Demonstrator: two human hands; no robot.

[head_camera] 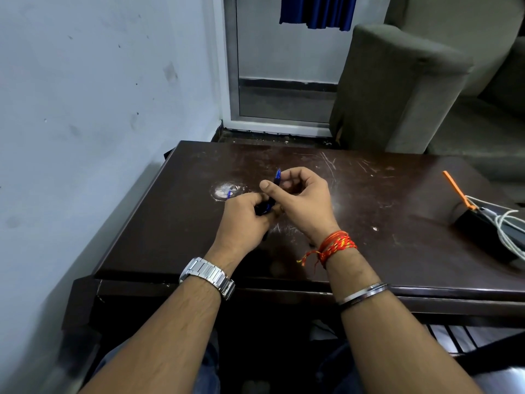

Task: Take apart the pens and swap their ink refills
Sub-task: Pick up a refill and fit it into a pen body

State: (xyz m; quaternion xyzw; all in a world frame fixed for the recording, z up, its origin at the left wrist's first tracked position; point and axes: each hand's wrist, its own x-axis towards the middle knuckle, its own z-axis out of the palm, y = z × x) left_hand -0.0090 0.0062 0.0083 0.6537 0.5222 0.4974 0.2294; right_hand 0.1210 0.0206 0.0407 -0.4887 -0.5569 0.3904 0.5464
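Presently, no brand, label or legible writing is made out on any item.

Item 1: pen (277,177), blue and black. It is held above the table (369,223), slanting from the far end beside the right grip down toward the left grip. A translucent blue tip is seen past the right thumb; a darker blue-black section shows between the two hands. Whether it is one pen or two joined parts cannot be told.

Item 2: right hand (304,200). Its grip is curled and pinched on the pen's upper part, thumb pressed across the barrel.

Item 3: left hand (244,220). Its grip is closed around the pen's lower dark section. A small blue piece (228,193) is seen just beyond its knuckles; its nature cannot be told.

Item 4: metal watch (207,275), worn on the left wrist.

Item 5: red thread band (335,245) and metal bangle (363,292), worn on the right forearm.

Item 6: black box (483,226) with white cable (508,223) and orange strip (456,187), laid well to the right of the right grip.
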